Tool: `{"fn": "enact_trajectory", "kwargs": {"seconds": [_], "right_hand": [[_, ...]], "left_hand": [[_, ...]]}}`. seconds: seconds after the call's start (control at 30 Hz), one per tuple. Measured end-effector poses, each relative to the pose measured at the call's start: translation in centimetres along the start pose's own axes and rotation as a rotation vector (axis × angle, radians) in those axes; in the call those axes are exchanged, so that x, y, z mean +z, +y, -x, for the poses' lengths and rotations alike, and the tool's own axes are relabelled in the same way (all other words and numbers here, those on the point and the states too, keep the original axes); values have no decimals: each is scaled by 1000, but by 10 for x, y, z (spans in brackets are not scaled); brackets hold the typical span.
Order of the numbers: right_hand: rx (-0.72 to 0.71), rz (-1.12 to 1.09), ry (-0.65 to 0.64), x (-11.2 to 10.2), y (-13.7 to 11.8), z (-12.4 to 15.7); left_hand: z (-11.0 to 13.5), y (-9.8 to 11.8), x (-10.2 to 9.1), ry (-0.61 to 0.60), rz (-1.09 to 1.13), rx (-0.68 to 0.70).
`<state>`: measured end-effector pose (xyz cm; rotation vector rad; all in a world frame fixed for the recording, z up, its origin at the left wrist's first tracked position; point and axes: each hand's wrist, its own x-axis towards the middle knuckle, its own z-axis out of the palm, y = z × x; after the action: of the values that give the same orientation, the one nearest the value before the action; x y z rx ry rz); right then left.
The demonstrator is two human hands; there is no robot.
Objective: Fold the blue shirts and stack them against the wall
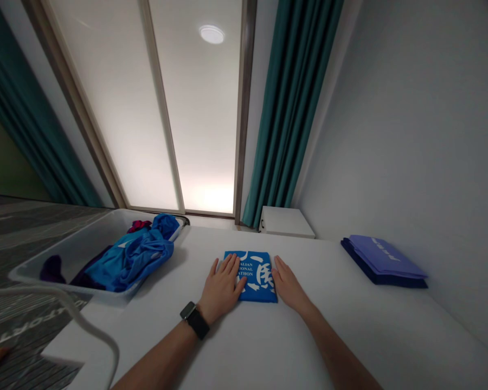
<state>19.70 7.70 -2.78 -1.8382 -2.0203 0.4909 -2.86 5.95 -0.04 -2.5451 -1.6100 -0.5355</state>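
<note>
A blue shirt (257,294) with white lettering lies folded into a small flat rectangle on the white table (236,346). My left hand (223,287) rests flat on the shirt's left part, its fingers stretched out and covering some of the print. A dark watch is on that wrist. Against the shirt's right edge is the side of my right hand (288,284), fingers extended and pointing away from me. Neither hand grips anything.
To the left, a translucent plastic bin (81,233) holds crumpled blue, red and dark clothes (134,254). Folded purple and navy clothes (384,257) are stacked at the right by the wall. A white cabinet (287,221) stands behind the table. A pale curved tube (79,317) crosses the lower left.
</note>
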Motion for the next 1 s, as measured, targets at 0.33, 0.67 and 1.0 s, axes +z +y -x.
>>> {"fn": "enact_trajectory", "kwargs": {"seconds": [0.33,0.67,1.0], "right_hand": [[33,-29,-70,-12,-19,5],[-201,291,77,-3,-67,0],[-114,230,4,4,-61,1]], "left_hand": [[-2,-12,-3,-20,34,15],[-1,-17,-3,-58,-15,26],[-1,-14,-7,-53,-25,23]]}}
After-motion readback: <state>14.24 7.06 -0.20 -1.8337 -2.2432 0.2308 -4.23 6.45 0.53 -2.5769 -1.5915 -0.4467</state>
